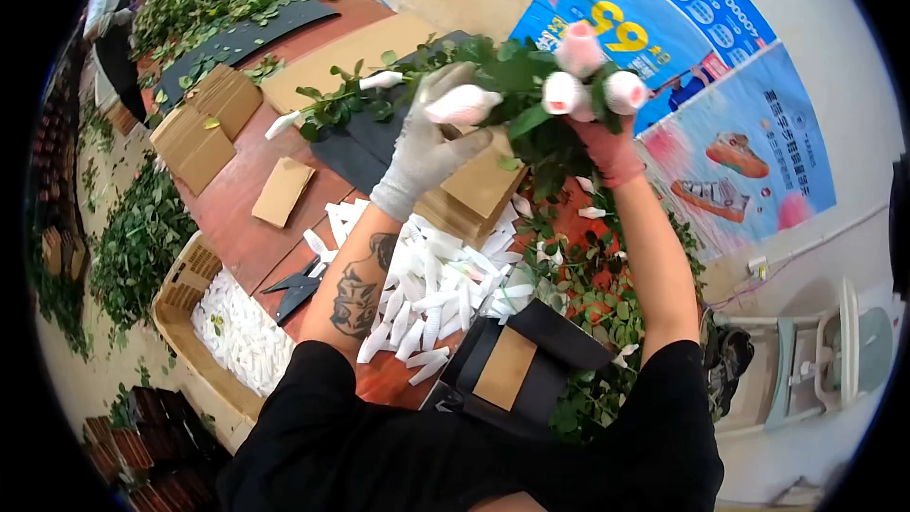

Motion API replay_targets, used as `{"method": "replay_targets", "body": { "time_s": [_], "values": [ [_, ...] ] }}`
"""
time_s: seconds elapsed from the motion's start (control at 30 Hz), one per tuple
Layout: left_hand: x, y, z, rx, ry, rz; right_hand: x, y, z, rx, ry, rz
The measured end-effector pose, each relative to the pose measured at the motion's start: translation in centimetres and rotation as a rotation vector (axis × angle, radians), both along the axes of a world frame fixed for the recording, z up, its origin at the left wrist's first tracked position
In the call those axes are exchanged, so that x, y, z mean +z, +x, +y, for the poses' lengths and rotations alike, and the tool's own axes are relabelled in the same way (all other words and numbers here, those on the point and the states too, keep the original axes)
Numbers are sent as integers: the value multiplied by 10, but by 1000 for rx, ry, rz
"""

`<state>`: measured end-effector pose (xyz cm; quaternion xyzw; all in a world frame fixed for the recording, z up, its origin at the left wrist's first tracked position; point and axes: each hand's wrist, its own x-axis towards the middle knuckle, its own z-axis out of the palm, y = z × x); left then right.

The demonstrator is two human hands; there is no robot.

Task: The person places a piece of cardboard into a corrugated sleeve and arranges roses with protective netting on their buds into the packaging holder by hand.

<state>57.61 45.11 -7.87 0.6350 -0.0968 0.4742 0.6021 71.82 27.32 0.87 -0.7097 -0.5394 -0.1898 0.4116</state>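
My left hand [422,156], in a pale grey glove, has its thumb and fingers curled around a pale pink rose [463,105] in a white mesh sleeve. Beside it, my right hand [608,148], in a pinkish glove, is closed on a bunch of roses [580,49] held up in front of the wall. Their sleeved heads cluster above green leaves, which hide part of my right fingers. Under my forearms lies a heap of white mesh sleeves [427,299]. Two more sleeved roses [381,81] lie on the table past my left hand.
Cardboard pieces [284,192] lie on the red table [213,213]. A black box [517,374] is near my body, and a black tool [296,286] lies left of my forearm. A basket [175,289] holds more sleeves. Cut leaves [607,322] cover the right side. A person [112,28] stands far left.
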Motion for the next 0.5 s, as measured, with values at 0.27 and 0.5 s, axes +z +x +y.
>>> {"method": "replay_targets", "body": {
  "time_s": [0.27, 0.5],
  "values": [
    [6, 10, -2, -86, -437, -19, -8, 5, -12, -4, 164, -26],
    [-52, 16, 69, -70, -1131, -85, 92, 87, -105, -40, 756, 236]
  ]
}}
